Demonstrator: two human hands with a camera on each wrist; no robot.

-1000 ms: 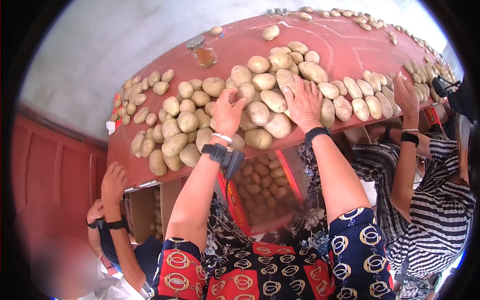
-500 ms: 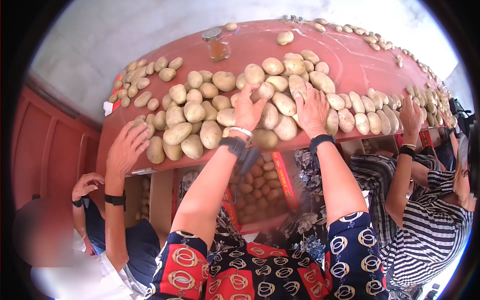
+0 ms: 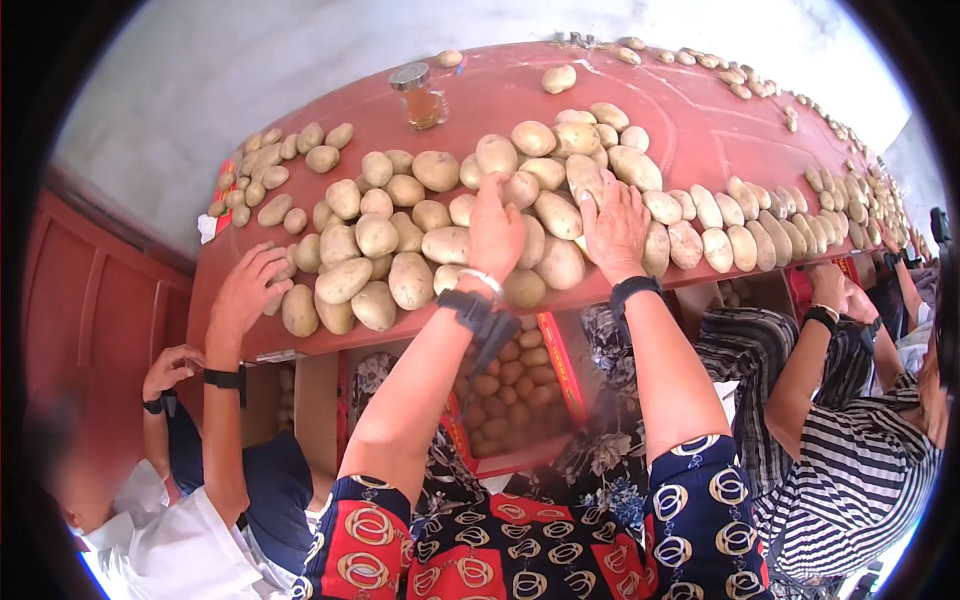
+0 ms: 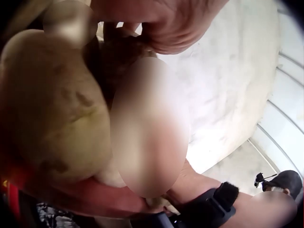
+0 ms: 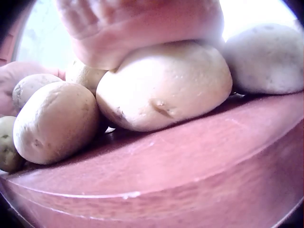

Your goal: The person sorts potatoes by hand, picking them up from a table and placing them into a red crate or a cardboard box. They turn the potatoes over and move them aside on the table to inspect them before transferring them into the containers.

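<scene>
Pale-yellow oval smooth potato (image 3: 584,176), heaped on red table (image 3: 680,120), long axis toward far edge, just ahead of nearer right hand (image 3: 617,230), relaxed, fingers extended; left hand (image 3: 497,238): grip can't tell.

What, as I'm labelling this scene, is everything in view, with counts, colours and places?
Table: one, red, across the middle
Potatoes: many, tan, heaped and lined up on the table
Lidded glass jar: one, amber contents, far part of the table
Potato-filled box: one, red-edged, below the near edge
Cardboard carton: at least one, brown, below at left
Panelled surface: one, red, far left
Wall: one, whitish, behind
Person in striped top: one, black and white, right
Person in pale top: one, white, left
Wristbands: two, black, wearer's wrists
Ring-patterned top: one, navy and red, wearer
Left hand: one, bare, among potatoes
Right hand: one, bare, on potatoes
</scene>
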